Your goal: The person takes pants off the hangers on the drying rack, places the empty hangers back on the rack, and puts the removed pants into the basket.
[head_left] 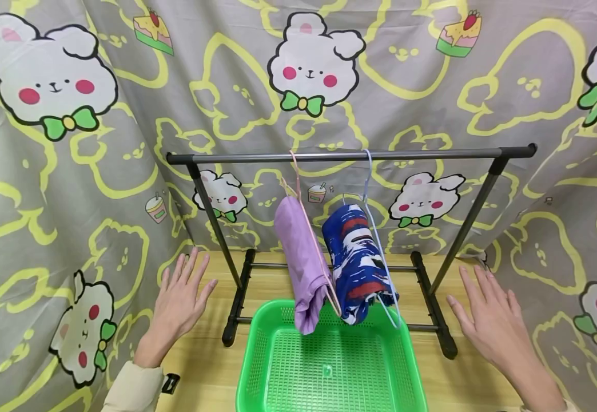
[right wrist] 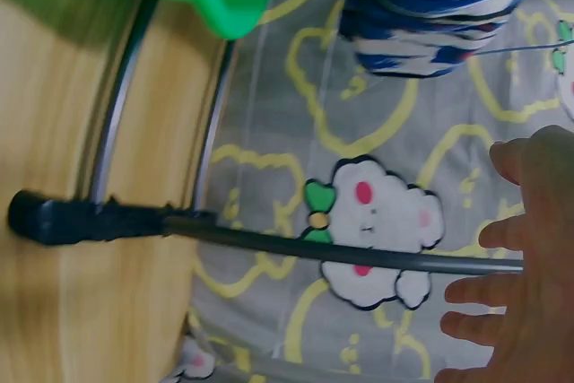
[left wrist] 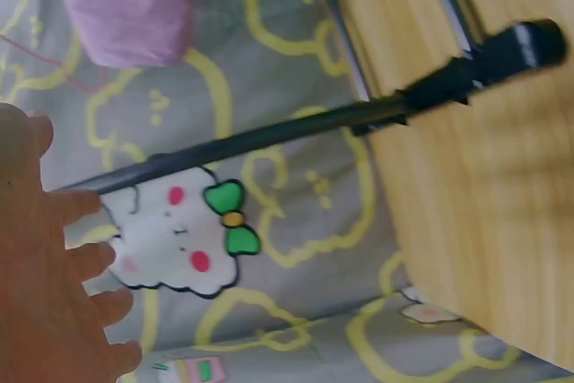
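Two folded garments hang from the rack's top bar. A purple cloth (head_left: pixel 302 257) drapes over a pink hanger (head_left: pixel 313 229), and to its right a blue, white and red patterned cloth (head_left: pixel 357 252) drapes over a light blue hanger (head_left: pixel 378 234). My left hand (head_left: pixel 181 297) is held out left of the clothes rack (head_left: pixel 339 155), fingers straight, holding nothing. On the other side my right hand (head_left: pixel 496 320) is spread beside the right leg of the rack, likewise holding nothing. Both hands are apart from the garments in the head view.
Below the garments, a green plastic basket (head_left: pixel 329 366) stands on the wooden surface (head_left: pixel 201 366), in front of the rack's base. Grey curtain (head_left: pixel 257 74) with printed bunnies encloses the back and both sides. A small black object (head_left: pixel 171 383) lies by the left sleeve.
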Motion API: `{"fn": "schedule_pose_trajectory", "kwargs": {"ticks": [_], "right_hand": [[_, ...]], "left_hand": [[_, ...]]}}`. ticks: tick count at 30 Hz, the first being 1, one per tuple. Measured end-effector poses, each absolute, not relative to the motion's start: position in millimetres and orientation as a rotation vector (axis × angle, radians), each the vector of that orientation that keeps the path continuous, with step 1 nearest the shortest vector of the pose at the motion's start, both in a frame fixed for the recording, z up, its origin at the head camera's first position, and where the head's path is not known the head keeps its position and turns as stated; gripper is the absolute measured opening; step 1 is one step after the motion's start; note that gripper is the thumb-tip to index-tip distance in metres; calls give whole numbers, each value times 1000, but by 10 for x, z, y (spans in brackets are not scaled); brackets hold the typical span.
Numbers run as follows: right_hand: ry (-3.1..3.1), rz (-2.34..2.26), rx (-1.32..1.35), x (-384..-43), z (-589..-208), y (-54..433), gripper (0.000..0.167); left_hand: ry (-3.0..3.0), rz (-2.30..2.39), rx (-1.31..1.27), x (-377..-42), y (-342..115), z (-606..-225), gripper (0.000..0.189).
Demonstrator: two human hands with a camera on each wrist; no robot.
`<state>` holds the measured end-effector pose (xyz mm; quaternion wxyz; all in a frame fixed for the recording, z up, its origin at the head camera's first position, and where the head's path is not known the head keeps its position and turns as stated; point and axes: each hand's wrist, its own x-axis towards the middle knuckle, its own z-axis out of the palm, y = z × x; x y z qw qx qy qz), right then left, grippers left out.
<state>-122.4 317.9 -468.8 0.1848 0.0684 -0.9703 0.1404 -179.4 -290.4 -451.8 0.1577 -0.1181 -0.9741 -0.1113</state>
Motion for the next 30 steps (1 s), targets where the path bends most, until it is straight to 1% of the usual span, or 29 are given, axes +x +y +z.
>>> {"fn": "schedule_pose_trajectory", "kwargs": {"ticks": [8, 15, 24, 30], "right_hand": [[-2599, 587, 283, -1143, -4444, 2948, 66], [-2535, 967, 299, -1075, -4243, 2600, 62], [-2337, 1475, 427, -1062, -4056, 2176, 44], [-2231, 1888, 442, -1040, -3973, 2002, 41]], "left_hand": [[-2624, -356, -422, -1793, -2738, -4256, 61], [-2387, -440, -498, -1884, -2528, -3911, 55], [-2182, -422, -532, -2083, -2317, -3577, 62], [-2083, -377, -512, -2193, -2181, -3326, 61]]}}
